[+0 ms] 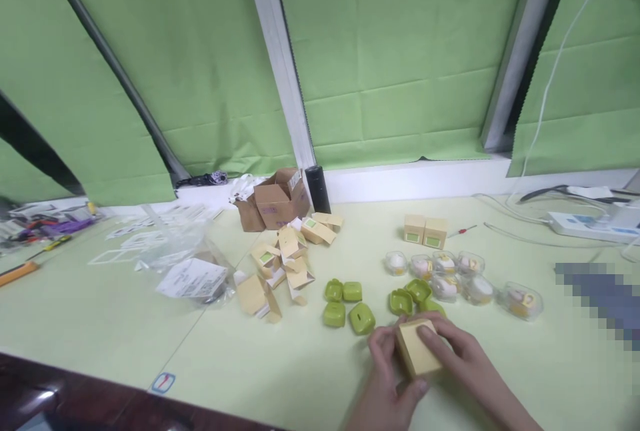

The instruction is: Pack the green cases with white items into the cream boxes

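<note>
Near the front edge of the table, a small tan cardboard box (pixel 418 352) is held between both hands. My left hand (pixel 387 377) grips its left side and lower edge, with the thumb at the near corner. The fingers of my right hand (pixel 455 347) wrap its right side, the thumb lying on the top face. Just beyond the hands sit green plastic cases (pixel 401 301), one partly hidden by my right hand. Several more green pieces, including a slotted lid (pixel 362 319), rest to the left. Clear plastic packs (pixel 447 287) with pale contents stand behind to the right.
Tan boxes (pixel 257 294), several open-flapped, are heaped left of centre; two closed boxes (pixel 435 233) stand at the back. A brown carton (pixel 281 201), black cylinder (pixel 317 189) and plastic bags (pixel 195 277) lie further left. A power strip (pixel 585 225) with cables is at right.
</note>
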Demonstrator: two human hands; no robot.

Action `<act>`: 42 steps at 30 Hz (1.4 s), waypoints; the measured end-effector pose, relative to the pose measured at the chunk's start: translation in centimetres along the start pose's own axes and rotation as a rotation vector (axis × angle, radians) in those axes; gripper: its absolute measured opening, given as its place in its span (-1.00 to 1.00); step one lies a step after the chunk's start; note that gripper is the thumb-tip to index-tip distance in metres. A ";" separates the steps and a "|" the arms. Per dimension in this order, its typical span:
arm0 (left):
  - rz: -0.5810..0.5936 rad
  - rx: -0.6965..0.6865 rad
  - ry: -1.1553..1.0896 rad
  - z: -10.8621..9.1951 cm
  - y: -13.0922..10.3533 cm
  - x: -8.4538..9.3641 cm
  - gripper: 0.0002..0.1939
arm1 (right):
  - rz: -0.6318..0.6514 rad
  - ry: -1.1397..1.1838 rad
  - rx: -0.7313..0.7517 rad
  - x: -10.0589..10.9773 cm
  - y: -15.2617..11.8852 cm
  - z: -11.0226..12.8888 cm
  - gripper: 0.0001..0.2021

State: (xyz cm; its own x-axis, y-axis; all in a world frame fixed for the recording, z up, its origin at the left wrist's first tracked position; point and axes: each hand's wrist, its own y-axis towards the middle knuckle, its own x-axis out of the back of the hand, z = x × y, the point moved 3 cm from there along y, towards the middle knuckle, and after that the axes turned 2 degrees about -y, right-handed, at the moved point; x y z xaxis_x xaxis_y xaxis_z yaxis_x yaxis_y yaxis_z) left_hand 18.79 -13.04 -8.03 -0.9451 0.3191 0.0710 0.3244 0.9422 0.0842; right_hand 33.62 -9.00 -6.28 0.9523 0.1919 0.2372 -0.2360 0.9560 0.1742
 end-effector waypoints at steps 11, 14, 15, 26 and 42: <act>0.032 0.030 0.004 -0.7 0.1 0.3 -0.35 | -0.080 0.106 -0.073 -0.3 0.0 0.1 -0.73; 0.026 0.045 0.027 -0.5 0.1 0.3 -0.35 | -0.075 0.091 -0.114 -0.3 0.3 0.8 -0.71; 0.023 0.046 0.030 -0.5 0.1 0.3 -0.35 | -0.092 0.084 -0.134 -0.4 0.4 0.8 -0.69; -0.026 0.057 0.047 1.4 0.3 0.3 -0.31 | 0.161 -0.261 0.077 0.9 0.4 1.1 -0.69; -0.395 0.007 0.285 2.2 0.0 1.7 -0.74 | 0.038 -0.799 0.228 2.2 20.0 3.9 -0.72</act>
State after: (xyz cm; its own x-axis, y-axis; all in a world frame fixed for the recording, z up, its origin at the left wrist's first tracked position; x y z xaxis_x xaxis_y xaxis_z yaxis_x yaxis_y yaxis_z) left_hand 17.14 -12.28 -10.13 -0.9469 -0.1033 0.3045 -0.0585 0.9865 0.1528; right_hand 30.25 9.72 1.45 0.5393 -0.0743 0.8388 -0.3804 0.8672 0.3214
